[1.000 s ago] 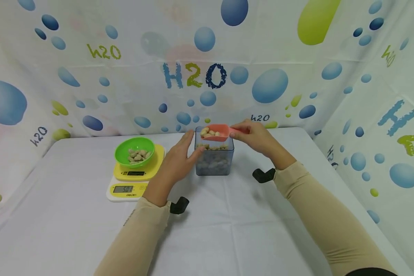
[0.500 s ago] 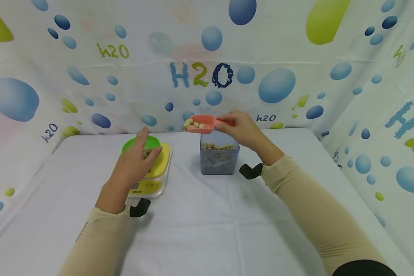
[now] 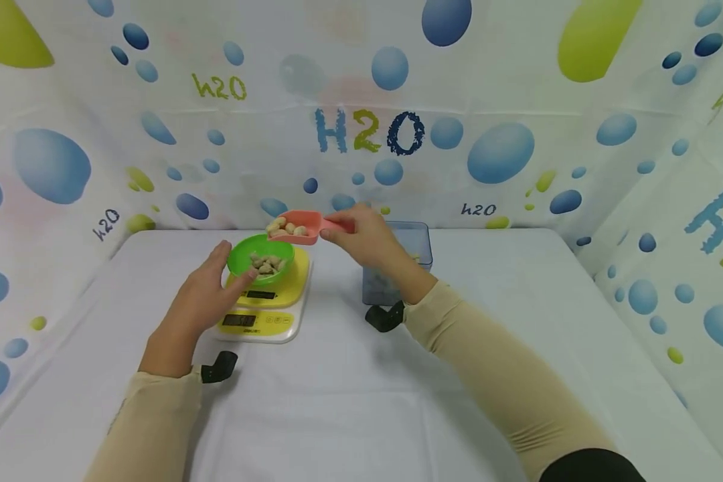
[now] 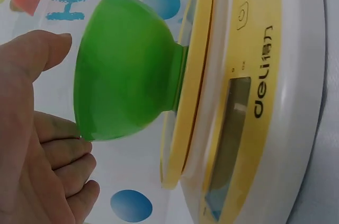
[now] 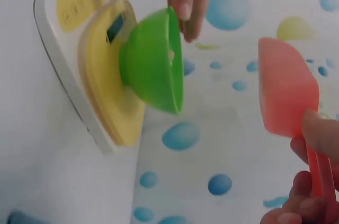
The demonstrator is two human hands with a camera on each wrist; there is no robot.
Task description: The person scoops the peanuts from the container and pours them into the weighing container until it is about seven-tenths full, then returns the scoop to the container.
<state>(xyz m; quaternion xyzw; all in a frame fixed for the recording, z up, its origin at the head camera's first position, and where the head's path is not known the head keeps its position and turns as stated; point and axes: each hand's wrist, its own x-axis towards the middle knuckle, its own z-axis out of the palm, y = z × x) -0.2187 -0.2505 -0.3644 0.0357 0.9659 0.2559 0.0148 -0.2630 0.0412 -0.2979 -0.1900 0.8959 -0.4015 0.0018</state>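
My right hand (image 3: 364,234) grips the handle of a pink scoop (image 3: 309,221), which carries several pale, pistachio-like nuts (image 3: 286,228). The scoop hangs above and just right of a green bowl (image 3: 238,257). More nuts (image 3: 266,264) lie inside that bowl, which stands on a yellow and white kitchen scale (image 3: 289,294). At the bowl's left side is my left hand (image 3: 201,291), thumb and fingers spread apart around its rim. In the left wrist view, the fingertips (image 4: 79,147) come right up to the rim of the bowl.
A translucent blue-grey bin (image 3: 418,235) with nuts in it stands right of the scale, partly hidden by my right forearm. White cloth covers the table (image 3: 313,402), and a patterned sheet (image 3: 361,167) hangs behind it.
The right hand has carried the loaded scoop left, from over the bin to beside the bowl. My left hand has gone left from the bin to the bowl.
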